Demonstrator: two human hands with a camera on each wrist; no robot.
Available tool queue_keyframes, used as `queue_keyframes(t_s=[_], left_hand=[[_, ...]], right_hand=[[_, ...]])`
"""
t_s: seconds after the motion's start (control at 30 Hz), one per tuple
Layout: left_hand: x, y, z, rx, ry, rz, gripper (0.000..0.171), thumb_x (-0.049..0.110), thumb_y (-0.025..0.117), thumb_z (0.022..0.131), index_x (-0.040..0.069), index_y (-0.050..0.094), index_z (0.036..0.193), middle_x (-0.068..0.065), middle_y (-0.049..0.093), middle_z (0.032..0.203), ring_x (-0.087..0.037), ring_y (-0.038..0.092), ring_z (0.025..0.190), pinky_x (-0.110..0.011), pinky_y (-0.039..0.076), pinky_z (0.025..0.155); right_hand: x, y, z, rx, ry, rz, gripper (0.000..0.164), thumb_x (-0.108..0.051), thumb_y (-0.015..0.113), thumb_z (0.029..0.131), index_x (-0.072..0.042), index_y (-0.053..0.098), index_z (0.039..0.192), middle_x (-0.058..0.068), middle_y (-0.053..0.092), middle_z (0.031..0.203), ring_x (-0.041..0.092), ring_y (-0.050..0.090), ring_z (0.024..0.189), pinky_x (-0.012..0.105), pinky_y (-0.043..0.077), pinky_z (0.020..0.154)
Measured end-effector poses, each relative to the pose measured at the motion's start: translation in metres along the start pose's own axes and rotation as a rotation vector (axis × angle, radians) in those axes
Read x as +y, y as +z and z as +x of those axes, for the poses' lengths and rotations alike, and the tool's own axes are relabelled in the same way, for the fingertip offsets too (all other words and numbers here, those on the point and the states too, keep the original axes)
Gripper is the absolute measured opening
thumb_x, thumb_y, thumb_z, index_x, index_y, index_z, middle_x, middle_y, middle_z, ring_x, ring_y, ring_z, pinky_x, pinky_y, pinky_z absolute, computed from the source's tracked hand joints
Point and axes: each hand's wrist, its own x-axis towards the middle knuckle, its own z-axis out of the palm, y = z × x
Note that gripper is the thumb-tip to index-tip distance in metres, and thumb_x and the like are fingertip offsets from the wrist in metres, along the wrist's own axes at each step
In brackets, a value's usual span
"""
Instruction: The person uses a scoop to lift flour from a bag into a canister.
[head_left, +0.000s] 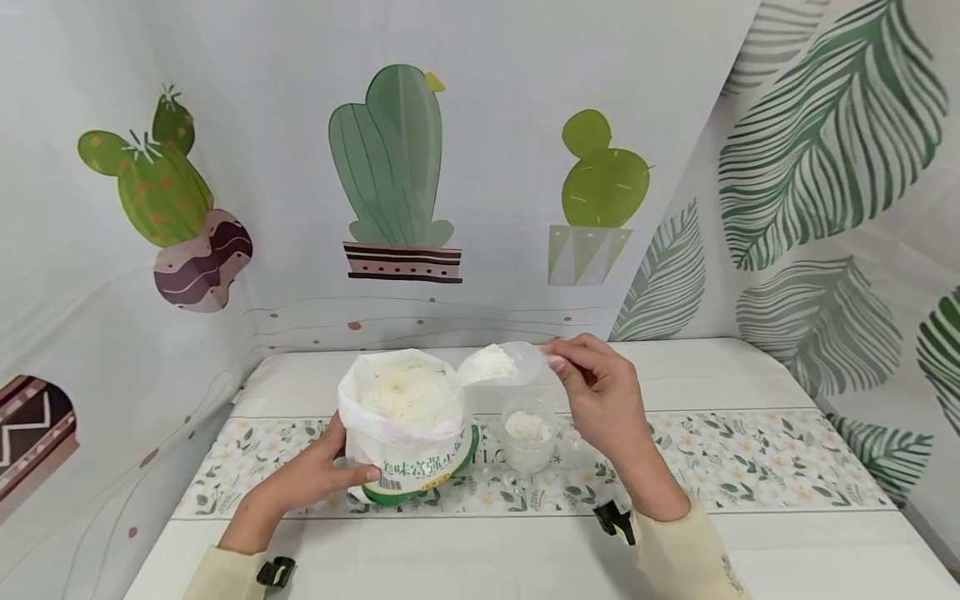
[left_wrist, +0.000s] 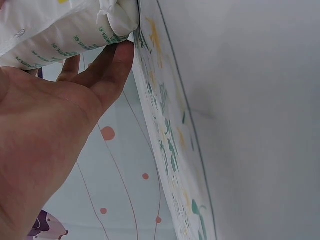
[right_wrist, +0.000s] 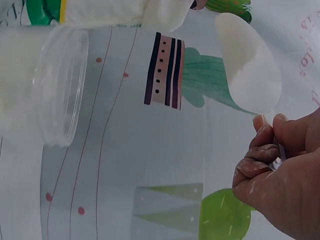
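An open white bag of flour (head_left: 360, 435) with green lettering stands on the table. My left hand (head_left: 311, 477) holds its left side, with the thumb on the front and the fingers around the side. In the left wrist view, those fingers (left_wrist: 112, 70) touch the bag's lower edge. My right hand (head_left: 606, 400) pinches the handle of a clear scoop (head_left: 530, 363) carrying white flour. The scoop is raised between the bag and a clear plastic cup (head_left: 529, 460), which has some flour inside. In the right wrist view, the scoop's underside (right_wrist: 255, 70) shows.
A floral runner (head_left: 712, 467) crosses the white table (head_left: 480, 554) beneath the bag and cup. Behind stands a white cloth backdrop (head_left: 495, 167) printed with cacti, with leaf-patterned cloth (head_left: 825, 317) at the right. Black clips (head_left: 276, 572) sit at both wrists.
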Motion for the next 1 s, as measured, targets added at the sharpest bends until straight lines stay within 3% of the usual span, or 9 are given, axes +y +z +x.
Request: queue_keyframes(t_s=[0.27, 0.6, 0.87, 1.0], left_hand=[[0.0, 0.0, -0.001, -0.002, -0.004, -0.005, 0.114, 0.024, 0.082, 0.097, 0.041, -0.005, 0.169, -0.01, 0.038, 0.16, -0.036, 0.045, 0.143, -0.031, 0.043, 0.109], [0.003, 0.0, -0.001, 0.0, -0.023, 0.006, 0.114, 0.026, 0.082, 0.096, 0.039, -0.005, 0.169, -0.013, 0.036, 0.163, -0.038, 0.041, 0.146, -0.039, 0.043, 0.111], [0.001, 0.0, 0.0, -0.004, -0.018, -0.005, 0.113, 0.024, 0.082, 0.096, 0.04, -0.003, 0.169, -0.007, 0.039, 0.16, -0.027, 0.046, 0.144, -0.038, 0.044, 0.11], [0.001, -0.001, -0.001, -0.006, -0.004, -0.003, 0.113, 0.023, 0.082, 0.097, 0.039, -0.003, 0.17, -0.008, 0.038, 0.161, -0.031, 0.045, 0.144, -0.038, 0.045, 0.109]], right_hand=[[0.007, -0.014, -0.004, 0.002, 0.014, -0.045, 0.02, -0.001, 0.068, 0.102, -0.006, 0.082, 0.116, 0.004, 0.071, 0.101, 0.012, 0.039, 0.057, 0.026, 0.036, 0.056], [0.019, -0.038, -0.005, 0.013, 0.059, -0.105, 0.021, -0.002, 0.067, 0.103, -0.008, 0.082, 0.117, 0.003, 0.067, 0.099, 0.014, 0.04, 0.059, 0.027, 0.036, 0.057], [0.028, -0.052, -0.003, -0.01, 0.058, -0.117, 0.021, -0.001, 0.065, 0.104, -0.007, 0.082, 0.116, 0.007, 0.069, 0.099, 0.014, 0.035, 0.055, 0.029, 0.035, 0.055], [0.034, -0.059, -0.002, -0.025, 0.072, -0.123, 0.021, -0.001, 0.065, 0.105, -0.006, 0.081, 0.117, 0.004, 0.067, 0.097, 0.014, 0.036, 0.057, 0.029, 0.036, 0.057]])
